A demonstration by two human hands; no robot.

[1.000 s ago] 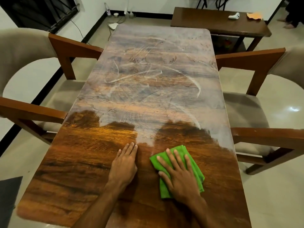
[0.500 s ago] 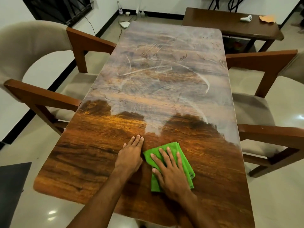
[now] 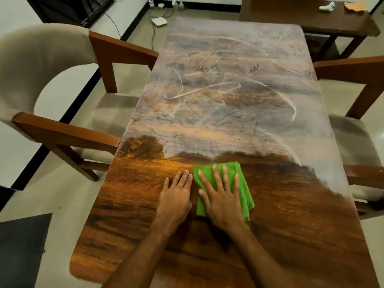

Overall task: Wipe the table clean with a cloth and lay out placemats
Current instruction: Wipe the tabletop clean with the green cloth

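Observation:
A long wooden table (image 3: pixel 291 235) runs away from me; its near part shows dark shiny wood, its far part is filmed with pale dust and smear marks (image 3: pixel 228 90). A folded green cloth (image 3: pixel 243 181) lies flat at the edge of the dusty zone. My right hand (image 3: pixel 222 196) presses on the cloth with fingers spread and straight. My left hand (image 3: pixel 176 194) rests flat on the bare wood just left of the cloth, fingers together. No placemats are in view.
An upholstered chair with wooden arms (image 3: pixel 62 132) stands at the table's left side, another (image 3: pixel 357 142) at the right. A small side table (image 3: pixel 307 19) with a white object and an orange cloth stands behind. A white box with cables (image 3: pixel 159 21) lies on the floor.
Both hands and the cloth have slid forward up to the dust border, and the pale strip between the two dark patches is wiped away. The view has shifted left.

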